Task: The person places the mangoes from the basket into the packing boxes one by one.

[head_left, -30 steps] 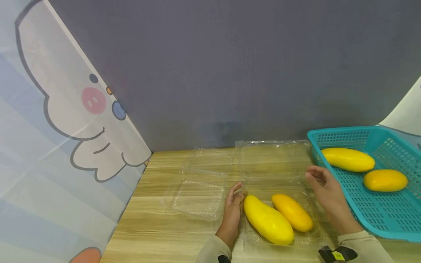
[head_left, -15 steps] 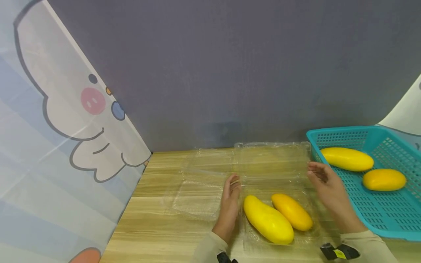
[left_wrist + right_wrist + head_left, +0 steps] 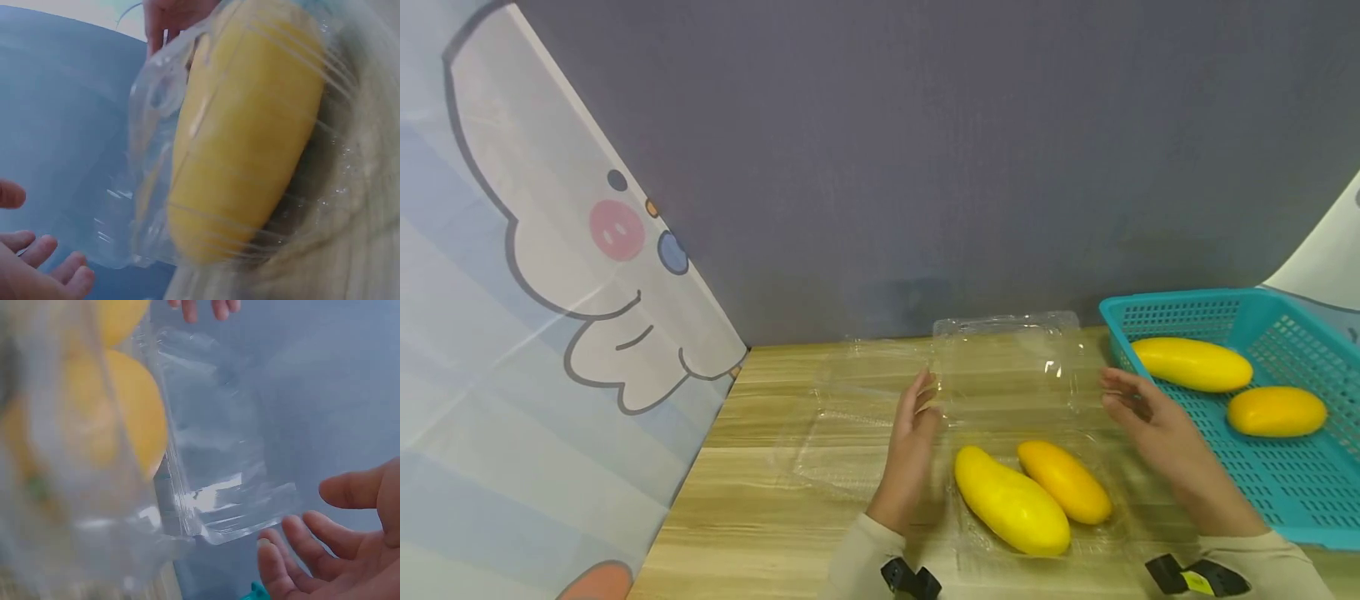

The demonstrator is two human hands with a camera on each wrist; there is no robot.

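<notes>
A clear plastic clamshell box [image 3: 966, 546] lies on the table with its lid [image 3: 1000, 367] raised at the back. Inside are a long yellow mango-shaped fruit [image 3: 1011, 500] and a smaller orange-yellow fruit [image 3: 1066, 482]. Beside the lid's left edge is my left hand [image 3: 910, 442], fingers loosely bent. My right hand [image 3: 1157, 433] hovers off the lid's right side, near the basket. In the right wrist view, the right fingers [image 3: 312, 550] come close to the lid's corner; contact cannot be told. The left fingers [image 3: 47, 256] look apart from the plastic in the left wrist view.
A second clear clamshell box [image 3: 850, 450] lies unfolded on the left of the wooden table [image 3: 722, 517]. At the right stands a turquoise basket [image 3: 1285, 492] with a long yellow fruit [image 3: 1195, 364] and a shorter orange-yellow one [image 3: 1277, 411]. A grey wall [image 3: 925, 167] rises behind.
My left hand has moved forward and a little left along the box. The lid has tilted, its right corner shifting up and left. My right hand has drifted slightly forward and right.
</notes>
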